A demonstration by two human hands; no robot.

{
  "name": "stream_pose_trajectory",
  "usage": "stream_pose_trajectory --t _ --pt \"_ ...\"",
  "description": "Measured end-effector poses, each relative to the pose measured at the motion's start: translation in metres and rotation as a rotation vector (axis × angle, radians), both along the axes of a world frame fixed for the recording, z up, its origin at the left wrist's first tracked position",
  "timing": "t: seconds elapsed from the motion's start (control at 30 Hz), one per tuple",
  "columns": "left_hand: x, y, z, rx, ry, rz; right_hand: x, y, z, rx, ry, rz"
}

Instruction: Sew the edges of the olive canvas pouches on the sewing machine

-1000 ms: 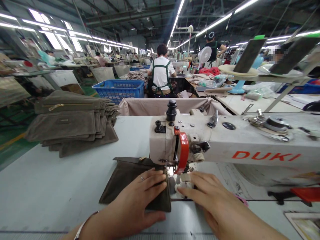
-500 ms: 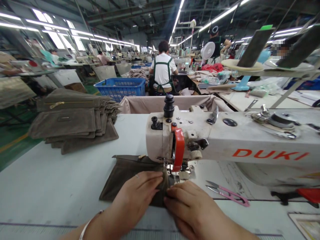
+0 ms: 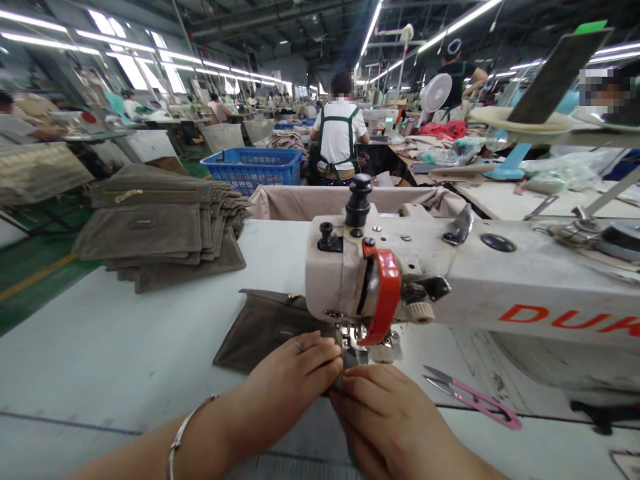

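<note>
A dark olive-brown fabric pouch [image 3: 270, 330] with a zipper along its far edge lies on the sewing table, its right edge at the presser foot [image 3: 353, 333] of a white sewing machine [image 3: 390, 260]. My left hand [image 3: 295, 373] presses on the pouch near that edge, fingers together, just left of the foot. Close in front of the foot, my right hand [image 3: 390, 413] pinches the pouch's near right edge between thumb and fingers. The fingertips of both hands nearly meet. My hands hide the pouch's near corner. Pink-handled thread snips [image 3: 475, 400] rest to the right.
A stack of similar fabric pouches [image 3: 155, 227] stands at the table's left. Behind the machine is a cloth-lined bin [image 3: 300, 203], with a blue basket [image 3: 255, 167] beyond it. A co-worker [image 3: 340, 133] sits ahead, back turned. Thread cones [image 3: 555, 80] stand at right.
The pouch has moved a little away from me along the presser foot, and both hands have gone with it. The camera view has shifted slightly left.
</note>
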State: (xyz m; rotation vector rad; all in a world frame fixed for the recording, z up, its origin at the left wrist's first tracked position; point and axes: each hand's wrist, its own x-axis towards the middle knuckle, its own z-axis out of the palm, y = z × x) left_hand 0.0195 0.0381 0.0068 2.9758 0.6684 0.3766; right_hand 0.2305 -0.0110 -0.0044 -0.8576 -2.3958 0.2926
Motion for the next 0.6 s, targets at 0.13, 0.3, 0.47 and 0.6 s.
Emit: stream_pose_trajectory --t 0.13,0.3,0.47,0.6 --pt "-0.002 0.006 -0.003 0.027 -0.005 -0.005 0.0 0.0 0.004 -0.013 -0.002 -0.037" --pt "-0.011 0.002 -0.005 0.061 -0.102 -0.06 0.011 -0.002 0.007 -0.11 0.037 -0.003" --pt "-0.013 0.0 -0.002 0.048 -0.197 -0.107 0.017 -0.002 0.008 -0.148 0.019 -0.047" --pt "-0.011 0.002 -0.002 0.004 -0.185 -0.076 0.016 -0.001 0.009 -0.156 0.001 -0.05"
